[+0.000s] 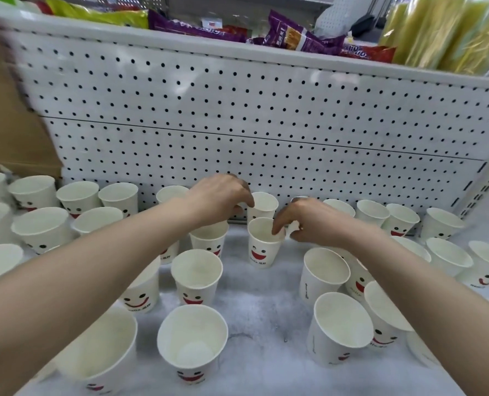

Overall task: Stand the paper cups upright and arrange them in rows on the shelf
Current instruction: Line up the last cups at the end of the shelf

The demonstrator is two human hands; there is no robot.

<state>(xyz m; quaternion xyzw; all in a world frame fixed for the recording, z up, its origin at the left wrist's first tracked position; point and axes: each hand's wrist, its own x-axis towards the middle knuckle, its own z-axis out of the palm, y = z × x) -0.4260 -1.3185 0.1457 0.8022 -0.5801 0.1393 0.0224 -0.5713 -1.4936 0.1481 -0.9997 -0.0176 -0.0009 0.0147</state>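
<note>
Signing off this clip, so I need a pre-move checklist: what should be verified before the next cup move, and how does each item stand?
1. Left hand pinches the back-row cup at its rim: ok.
2. Right hand hooks a finger over the smiley cup rim: ok.
3. Both held cups upright: ok.
4. Front cups in rows on the shelf: not ok, scattered.
5. White bit under the right hand: cannot tell what.

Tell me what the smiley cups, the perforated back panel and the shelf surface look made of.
Smiley cups: likely thin paper, matte white, rolled rims, printed red-and-black faces. Perforated back panel: probably painted metal, smooth white, punched with regular holes. Shelf surface: unclear; mottled grey-white, maybe worn coating.
</note>
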